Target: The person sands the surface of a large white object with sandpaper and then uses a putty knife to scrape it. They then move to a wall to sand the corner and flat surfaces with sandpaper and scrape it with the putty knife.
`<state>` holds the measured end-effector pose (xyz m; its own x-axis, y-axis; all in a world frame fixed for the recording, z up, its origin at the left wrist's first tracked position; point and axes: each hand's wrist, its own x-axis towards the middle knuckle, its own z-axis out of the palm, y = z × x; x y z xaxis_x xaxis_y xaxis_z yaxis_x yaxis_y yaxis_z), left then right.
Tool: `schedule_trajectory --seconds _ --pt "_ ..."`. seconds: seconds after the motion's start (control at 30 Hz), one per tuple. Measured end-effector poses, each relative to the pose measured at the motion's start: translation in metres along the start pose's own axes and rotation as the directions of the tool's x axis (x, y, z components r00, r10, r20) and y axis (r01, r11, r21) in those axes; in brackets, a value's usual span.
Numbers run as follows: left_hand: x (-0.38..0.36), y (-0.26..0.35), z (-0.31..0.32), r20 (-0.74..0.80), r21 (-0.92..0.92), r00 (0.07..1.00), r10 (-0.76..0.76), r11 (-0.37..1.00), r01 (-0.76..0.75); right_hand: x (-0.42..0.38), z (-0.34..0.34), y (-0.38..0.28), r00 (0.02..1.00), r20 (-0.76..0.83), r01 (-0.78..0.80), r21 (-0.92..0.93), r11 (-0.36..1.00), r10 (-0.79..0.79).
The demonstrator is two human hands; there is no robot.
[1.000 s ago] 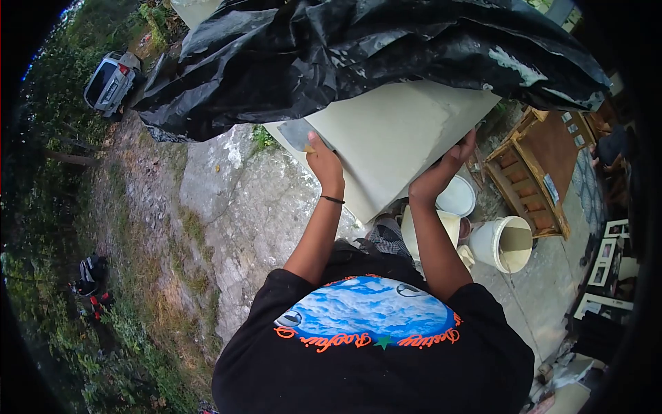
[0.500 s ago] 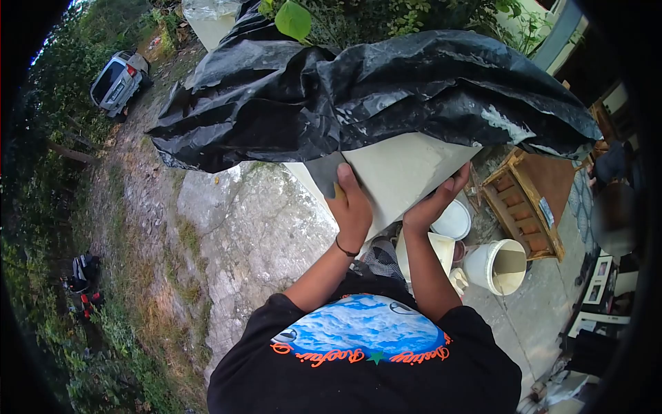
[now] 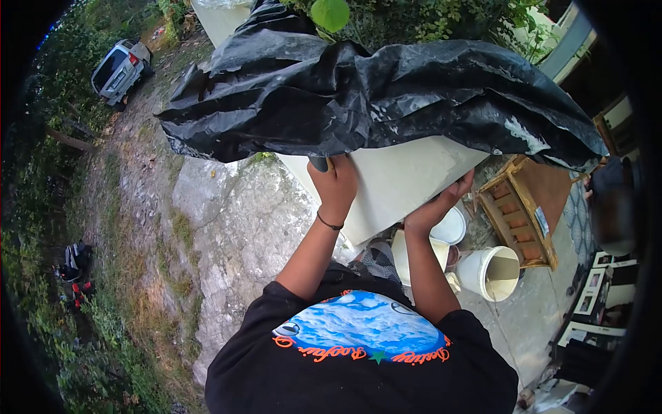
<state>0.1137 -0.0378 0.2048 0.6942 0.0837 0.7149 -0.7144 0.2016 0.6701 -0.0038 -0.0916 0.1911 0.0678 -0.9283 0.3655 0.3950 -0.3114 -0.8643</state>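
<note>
An off-white, smooth-faced panel (image 3: 400, 183) slants beneath a crumpled black plastic sheet (image 3: 386, 90), which hides its upper part. My left hand (image 3: 335, 185) is closed around a flat grey tool that looks like a scraper (image 3: 318, 163); only a small piece of it shows, near the panel's left side and just below the plastic's edge. On the panel's lower right edge, my right hand (image 3: 436, 207) grips from underneath, fingers along the edge.
Below the panel stand a white bucket (image 3: 488, 272), a round white lid or pail (image 3: 449, 226) and a cream container (image 3: 414, 259). A wooden cabinet (image 3: 520, 210) is at right. Cracked concrete (image 3: 241, 221) lies left; a silver car (image 3: 121, 72) is parked farther off.
My left hand has moved slightly left and turned, carrying the grey tool up so that the plastic now covers more of it. My right hand keeps its hold on the panel's edge.
</note>
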Motion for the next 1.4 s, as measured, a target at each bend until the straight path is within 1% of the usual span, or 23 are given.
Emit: schedule_trajectory --seconds 0.03,0.07,0.17,0.27,0.33,0.4,0.47,0.53,0.57,0.63,0.67,0.7,0.8,0.87,0.93,0.97,1.0,1.07,1.1,1.17,1.27,1.33,1.4 --pt "-0.002 -0.014 -0.001 -0.009 0.003 1.0 0.021 1.0 -0.021 0.003 0.003 0.0 1.0 0.002 0.004 0.002 1.0 -0.004" --pt "-0.005 -0.052 -0.006 0.043 0.139 0.997 -0.059 0.989 0.053 0.004 0.006 -0.003 0.999 -0.016 0.034 -0.002 0.999 -0.034" --pt "0.001 -0.087 -0.009 0.01 0.179 0.967 -0.256 0.951 0.25 -0.003 0.004 -0.006 0.999 -0.031 0.029 -0.02 0.999 -0.03" --pt "-0.029 -0.029 -0.011 0.163 -0.1 0.891 -0.423 0.892 0.441 0.003 0.001 0.003 0.996 -0.027 0.08 -0.025 0.996 -0.081" --pt "-0.044 0.012 -0.013 0.114 -0.015 0.993 -0.037 0.999 0.039 0.003 0.001 0.001 0.997 -0.008 0.07 -0.08 0.994 -0.071" --pt "-0.057 -0.008 -0.021 0.141 -0.032 0.977 -0.159 0.986 0.165 0.003 0.005 -0.003 0.994 0.015 0.106 -0.154 0.982 -0.105" --pt "-0.074 -0.034 -0.025 0.109 -0.022 0.874 -0.473 0.878 0.478 0.001 0.002 -0.003 0.991 0.028 0.135 -0.235 0.963 -0.133" --pt "-0.069 -0.055 -0.035 0.11 0.279 0.521 -0.846 0.53 0.801 0.002 0.001 0.004 0.998 -0.017 0.055 -0.059 0.997 -0.056" --pt "-0.072 -0.054 -0.036 0.129 0.203 0.532 -0.837 0.548 0.812 0.002 0.003 0.001 0.997 -0.025 0.076 -0.111 0.991 -0.08" --pt "-0.07 -0.007 -0.02 0.215 -0.112 0.777 -0.592 0.775 0.622 0.006 0.002 0.008 0.996 -0.029 0.085 -0.104 0.991 -0.088" --pt "-0.062 0.016 -0.021 0.288 -0.099 0.875 -0.388 0.897 0.43 0.003 -0.003 0.01 0.997 -0.038 0.068 -0.107 0.992 -0.073" --pt "-0.053 0.033 -0.021 0.357 -0.105 0.921 -0.156 0.973 0.205 0.003 -0.003 0.011 0.998 -0.031 0.051 -0.058 0.997 -0.053" --pt "-0.061 0.035 -0.019 0.358 -0.087 0.934 -0.012 0.995 0.046 0.003 -0.005 0.012 1.0 0.001 0.03 -0.037 0.999 -0.03" --pt "-0.077 -0.001 -0.026 0.373 -0.042 0.927 -0.045 0.997 0.065 0.005 -0.005 0.011 1.0 0.002 0.03 -0.046 0.998 -0.03" --pt "-0.097 -0.054 -0.039 0.381 0.102 0.898 -0.219 0.976 0.195 0.003 -0.007 0.011 0.993 0.016 0.12 -0.215 0.969 -0.119" --pt "-0.1 -0.067 -0.039 0.261 0.121 0.83 -0.493 0.87 0.478 0.003 -0.008 0.013 0.993 0.018 0.122 -0.212 0.97 -0.121" --pt "-0.099 -0.074 -0.039 0.138 0.101 0.673 -0.727 0.686 0.72 0.005 -0.011 0.017 0.987 0.043 0.162 -0.265 0.95 -0.156" --pt "-0.075 -0.076 -0.037 0.09 0.217 0.51 -0.855 0.517 0.828 0.004 -0.014 0.02 0.979 0.077 0.201 -0.322 0.925 -0.186" --pt "-0.064 -0.067 -0.031 0.087 0.212 0.51 -0.856 0.516 0.83 0.005 -0.013 0.022 0.978 0.039 0.207 -0.314 0.927 -0.205" --pt "-0.049 -0.039 -0.017 0.038 -0.041 0.881 -0.471 0.88 0.473 0.004 -0.017 0.028 0.977 0.003 0.202 -0.316 0.927 -0.212" --pt "-0.036 -0.006 -0.003 -0.106 0.005 0.987 -0.123 0.992 0.124 0.007 -0.025 0.04 0.972 -0.009 0.223 -0.269 0.937 -0.234" --pt "-0.054 -0.049 -0.012 -0.031 0.034 0.991 -0.127 0.991 0.128 0.009 -0.028 0.039 0.967 0.061 0.246 -0.476 0.844 -0.247" --pt "-0.067 -0.083 -0.028 0.047 0.129 0.819 -0.572 0.816 0.563 0.007 -0.022 0.031 0.968 0.101 0.248 -0.525 0.815 -0.229"
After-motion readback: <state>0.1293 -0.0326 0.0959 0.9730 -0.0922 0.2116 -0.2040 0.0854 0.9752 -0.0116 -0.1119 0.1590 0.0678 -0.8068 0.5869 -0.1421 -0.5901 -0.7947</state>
